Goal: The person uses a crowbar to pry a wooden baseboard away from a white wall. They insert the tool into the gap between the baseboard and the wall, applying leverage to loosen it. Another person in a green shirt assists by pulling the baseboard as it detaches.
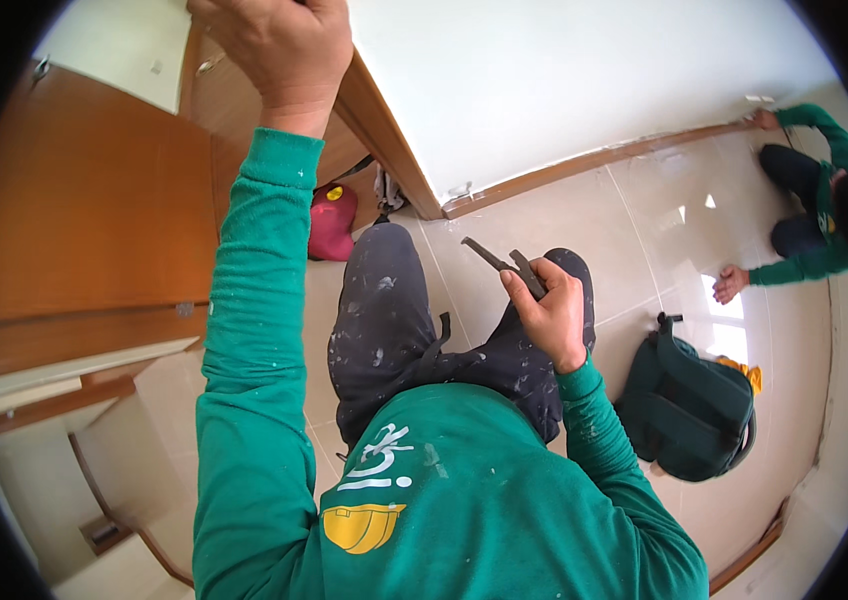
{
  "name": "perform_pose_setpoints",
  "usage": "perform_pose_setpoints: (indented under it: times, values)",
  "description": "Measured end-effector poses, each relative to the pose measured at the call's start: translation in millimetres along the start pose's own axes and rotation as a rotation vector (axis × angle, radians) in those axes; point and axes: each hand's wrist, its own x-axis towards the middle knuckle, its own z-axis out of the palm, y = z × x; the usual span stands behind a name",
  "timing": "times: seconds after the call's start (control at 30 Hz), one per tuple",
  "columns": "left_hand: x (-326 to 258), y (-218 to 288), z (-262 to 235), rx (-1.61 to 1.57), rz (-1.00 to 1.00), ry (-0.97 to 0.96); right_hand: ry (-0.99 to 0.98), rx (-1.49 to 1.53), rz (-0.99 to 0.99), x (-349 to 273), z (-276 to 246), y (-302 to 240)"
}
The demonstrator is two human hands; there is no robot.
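Observation:
My left hand [289, 50] is raised at the top edge, in front of the brown wooden door frame [384, 125]. The picture's edge cuts off its fingers, so what it touches or holds is hidden. Above my right knee, my right hand [552, 315] is closed around a dark, narrow tool [489, 256]. One slim arm of the tool points up and left, and a shorter dark part rises beside the thumb. Its exact kind is unclear. Pale specks mark my dark trousers [379, 310] and green sleeves.
A brown door [94, 190] stands at left. Beyond my left knee lies a red bag-like item [332, 222]. A dark green backpack [689, 405] rests on the tiled floor at right. Farther right, another person [824, 200] in green crouches by the wooden skirting board [594, 165].

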Motion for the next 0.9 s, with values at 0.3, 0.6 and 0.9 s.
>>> perform_pose_setpoints:
  times: [0.3, 0.6, 0.9]
  values:
    - [0, -2, 7, -0.134, -0.026, 0.100, 0.213, 0.020, 0.025, -30, 24, -16]
    - [-3, -9, 0, -0.197, -0.015, 0.059, 0.318, -0.006, 0.042, -28, 61, -31]
    - [-9, -26, 14, -0.234, 0.102, 0.176, 0.333, -0.078, 0.027, -3, 84, -50]
